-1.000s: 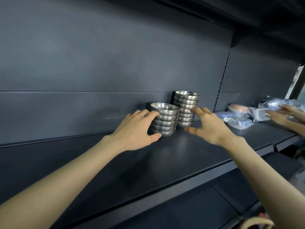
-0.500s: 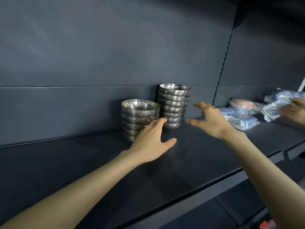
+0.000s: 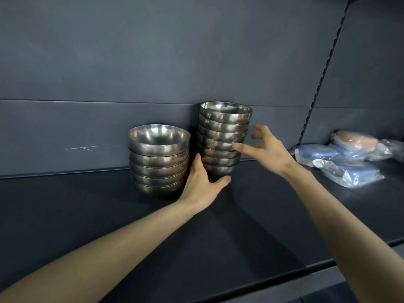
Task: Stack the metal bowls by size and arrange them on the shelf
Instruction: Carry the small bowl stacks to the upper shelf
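Though the bowls point(image 3: 158, 158) stand stacked on the shelf point(image 3: 240, 226), the left hand point(image 3: 201, 186) and right hand point(image 3: 270, 147) flank the tall stack point(image 3: 223, 136), spread wide, gripping nothing. Only aligning seems left.

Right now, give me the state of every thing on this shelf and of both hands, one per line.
Wider bowl stack: nested, upright, on the shelf.
Taller bowl stack: nested, upright, just right of it.
Left hand: open, fingers between the two stacks.
Right hand: open, fingers spread at the taller stack's right side.
Plastic-wrapped packs: wrapped, lying flat, far right.
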Demonstrator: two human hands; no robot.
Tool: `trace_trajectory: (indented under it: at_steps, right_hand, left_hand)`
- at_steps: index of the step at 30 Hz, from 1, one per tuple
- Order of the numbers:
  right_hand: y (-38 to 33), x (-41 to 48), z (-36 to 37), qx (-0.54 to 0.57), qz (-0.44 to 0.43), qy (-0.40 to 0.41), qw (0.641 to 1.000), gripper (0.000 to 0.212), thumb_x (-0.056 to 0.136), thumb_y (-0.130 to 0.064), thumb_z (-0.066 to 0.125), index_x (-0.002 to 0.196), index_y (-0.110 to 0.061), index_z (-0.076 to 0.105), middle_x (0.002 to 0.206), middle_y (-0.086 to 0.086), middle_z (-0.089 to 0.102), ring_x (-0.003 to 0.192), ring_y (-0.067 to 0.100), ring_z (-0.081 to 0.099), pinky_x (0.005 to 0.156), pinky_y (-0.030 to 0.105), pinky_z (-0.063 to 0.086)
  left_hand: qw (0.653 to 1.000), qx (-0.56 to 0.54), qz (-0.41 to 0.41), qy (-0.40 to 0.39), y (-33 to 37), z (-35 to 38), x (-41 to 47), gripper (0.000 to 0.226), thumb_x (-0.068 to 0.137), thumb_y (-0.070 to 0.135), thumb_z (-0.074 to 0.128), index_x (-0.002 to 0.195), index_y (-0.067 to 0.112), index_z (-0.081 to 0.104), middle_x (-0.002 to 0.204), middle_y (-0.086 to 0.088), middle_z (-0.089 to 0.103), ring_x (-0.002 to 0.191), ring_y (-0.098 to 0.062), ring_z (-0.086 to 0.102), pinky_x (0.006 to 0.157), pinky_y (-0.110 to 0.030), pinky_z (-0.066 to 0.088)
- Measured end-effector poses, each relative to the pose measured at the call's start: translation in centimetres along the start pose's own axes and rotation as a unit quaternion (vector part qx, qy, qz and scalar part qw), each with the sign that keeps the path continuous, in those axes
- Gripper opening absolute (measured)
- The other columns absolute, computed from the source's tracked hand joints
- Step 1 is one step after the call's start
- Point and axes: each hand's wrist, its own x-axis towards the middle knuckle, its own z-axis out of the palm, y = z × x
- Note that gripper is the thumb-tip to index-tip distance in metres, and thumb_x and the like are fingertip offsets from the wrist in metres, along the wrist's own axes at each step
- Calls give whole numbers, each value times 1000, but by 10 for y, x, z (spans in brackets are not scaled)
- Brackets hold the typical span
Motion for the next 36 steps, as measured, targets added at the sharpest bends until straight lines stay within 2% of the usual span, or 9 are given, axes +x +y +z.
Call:
trace_trajectory:
  at_steps: [2, 6, 11, 14, 18, 20, 25, 29, 36]
  right_hand:
    - [4, 10, 2, 33, 2, -16, 999, 100, 74, -53, 74, 151, -19, 20, 148, 4, 40, 129, 22, 47, 96, 31, 41]
    - [9, 25, 5, 86, -8, -38, 996, 115, 57, -66, 77, 149, -23, 23, 142, -2, 46, 126, 15, 49, 103, 45, 46]
    - [17, 37, 11, 138, -17, -52, 989, 108, 58, -58, 80, 146, -23, 28, 137, -9, 50, 121, 8, 52, 102, 42, 47]
    - [21, 40, 14, 159, -13, -64, 985, 107, 56, -59, 83, 144, -26, 32, 136, -9, 52, 120, 6, 54, 98, 42, 51]
    - [20, 39, 17, 174, -17, -67, 982, 103, 56, -57, 80, 142, -24, 35, 134, -7, 54, 114, 7, 59, 90, 40, 56]
    - [20, 39, 17, 180, -16, -60, 982, 103, 54, -58, 80, 141, -24, 37, 133, -6, 54, 114, 10, 60, 89, 41, 57]
    - [25, 35, 15, 175, -12, -42, 984, 104, 48, -65, 80, 137, -26, 41, 130, -5, 57, 116, 15, 60, 91, 43, 55]
    - [29, 26, 9, 165, -14, -29, 986, 101, 48, -67, 80, 134, -27, 43, 126, -7, 60, 115, 15, 60, 93, 43, 54]
    - [27, -2, -1, 159, -7, -12, 987, 103, 46, -69, 81, 132, -28, 44, 124, -8, 61, 112, 14, 62, 92, 43, 55]
  left_hand:
    - [1000, -8, -5, 17, -4, 6, 10, 108, 82, 40, 70, 151, 15, -9, 160, 2, 8, 145, -12, 13, 115, -26, 15]
    - [999, -23, -14, 42, -13, 11, 26, 119, 75, 44, 76, 150, 17, -12, 160, 3, 7, 146, -11, 10, 120, -36, 15]
    - [998, -48, -16, 37, -20, 15, 37, 122, 72, 41, 79, 151, 16, -10, 159, 4, 12, 143, -7, 17, 116, -25, 18]
    - [998, -54, -11, 43, -21, 17, 41, 123, 70, 42, 80, 151, 16, -8, 158, 4, 16, 143, -8, 19, 118, -31, 20]
    - [996, -58, -11, 65, -23, 18, 44, 126, 59, 56, 78, 151, 20, 1, 155, 2, 25, 141, -12, 26, 116, -39, 27]
    - [996, -60, -8, 68, -24, 18, 45, 118, 65, 49, 80, 151, 20, 5, 153, 1, 28, 140, -13, 28, 116, -40, 28]
    - [995, -73, 2, 72, -24, 19, 44, 107, 70, 33, 82, 148, 12, 12, 147, 0, 37, 133, -11, 38, 112, -30, 33]
    - [995, -68, 6, 65, -21, 22, 37, 105, 71, 32, 82, 148, 12, 13, 145, -1, 37, 127, -8, 39, 99, -18, 32]
    - [996, -66, 11, 58, -14, 24, 14, 103, 69, 33, 83, 147, 14, 18, 145, -3, 39, 129, -14, 42, 100, -21, 35]
